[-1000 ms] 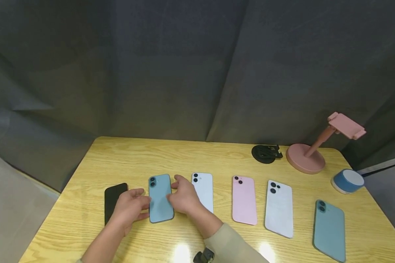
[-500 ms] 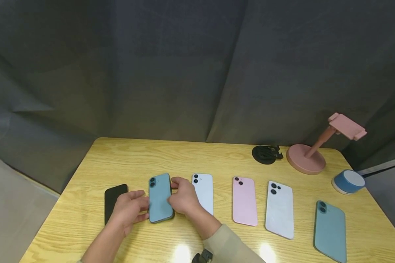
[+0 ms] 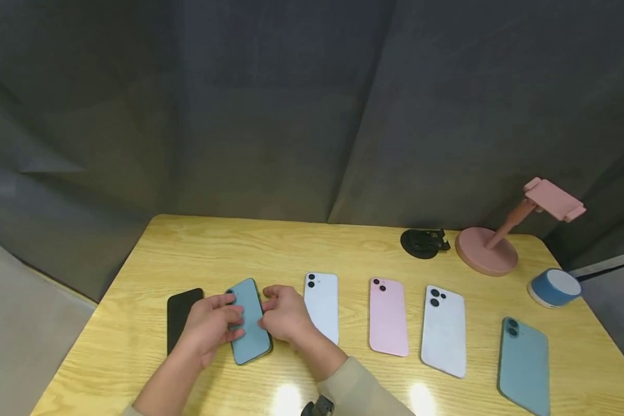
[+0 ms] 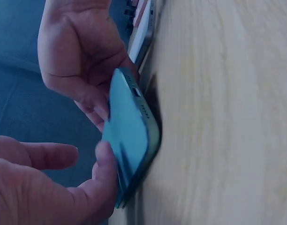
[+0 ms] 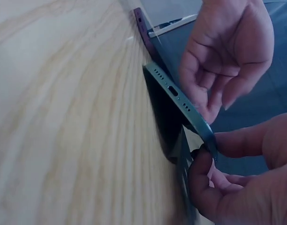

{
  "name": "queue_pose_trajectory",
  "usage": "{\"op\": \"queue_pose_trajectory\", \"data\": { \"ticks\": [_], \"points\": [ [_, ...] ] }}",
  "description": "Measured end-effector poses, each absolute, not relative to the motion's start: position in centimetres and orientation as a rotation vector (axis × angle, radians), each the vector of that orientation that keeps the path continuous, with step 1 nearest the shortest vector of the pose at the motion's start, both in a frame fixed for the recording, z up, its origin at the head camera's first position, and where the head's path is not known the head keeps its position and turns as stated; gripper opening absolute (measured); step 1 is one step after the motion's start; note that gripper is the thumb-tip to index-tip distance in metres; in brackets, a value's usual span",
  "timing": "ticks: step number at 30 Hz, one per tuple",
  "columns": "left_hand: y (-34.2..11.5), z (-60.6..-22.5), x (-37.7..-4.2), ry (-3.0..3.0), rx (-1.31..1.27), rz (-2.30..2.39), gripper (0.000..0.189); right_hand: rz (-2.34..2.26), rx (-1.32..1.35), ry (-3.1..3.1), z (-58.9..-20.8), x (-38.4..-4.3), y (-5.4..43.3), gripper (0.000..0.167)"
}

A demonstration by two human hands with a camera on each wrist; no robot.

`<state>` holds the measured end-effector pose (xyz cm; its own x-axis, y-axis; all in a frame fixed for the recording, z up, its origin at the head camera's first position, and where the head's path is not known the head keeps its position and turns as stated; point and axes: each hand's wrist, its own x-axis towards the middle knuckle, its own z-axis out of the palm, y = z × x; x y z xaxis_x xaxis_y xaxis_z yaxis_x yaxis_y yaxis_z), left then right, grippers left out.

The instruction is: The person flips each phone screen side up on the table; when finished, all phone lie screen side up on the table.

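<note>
Tilting sideways, the blue phone [image 3: 252,320] sits left of centre in the lower part of the frame, back facing up, its right long edge raised off the table [image 3: 229,242] and its left edge low. The right hand [image 3: 288,315] has a narrow pinch on that raised edge, thumb on the back and fingers curled beneath, and that is where I'd expect trouble: so slim a hold on a smooth edge could slip, dropping the dark underside flat. Pressing too hard with the left hand [image 3: 208,326] might twist it free, or shove it into the black phone [image 3: 181,312] close by on the left. Swinging wide to the right might knock the white phone [image 3: 322,306]. As for pose, the left arm [image 3: 166,375] and right arm [image 3: 322,349] reach up from the bottom of the frame, leaning towards the blue phone from either side. The left hand's fingers are spread and fairly straight over its left side, gripping nothing; I can't tell how firmly, if at all, they press.
</note>
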<state>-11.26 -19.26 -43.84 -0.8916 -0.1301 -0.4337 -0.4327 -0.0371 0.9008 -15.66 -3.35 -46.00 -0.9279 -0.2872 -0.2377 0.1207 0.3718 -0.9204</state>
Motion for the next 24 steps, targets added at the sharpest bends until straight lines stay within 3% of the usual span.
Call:
{"op": "queue_pose_trajectory", "data": {
  "ticks": [9, 24],
  "points": [
    [-19.2, -44.0, -10.9, 2.226, -0.605, 1.894, 0.049, -1.473, -0.226, 2.371, -45.8, -15.5, -3.4, 0.063],
    [-19.2, -45.0, -10.5, 2.209, -0.608, 1.9, 0.047, -1.741, -0.122, 2.235, -45.9, -15.2, -3.3, 0.059]
  ]
}}
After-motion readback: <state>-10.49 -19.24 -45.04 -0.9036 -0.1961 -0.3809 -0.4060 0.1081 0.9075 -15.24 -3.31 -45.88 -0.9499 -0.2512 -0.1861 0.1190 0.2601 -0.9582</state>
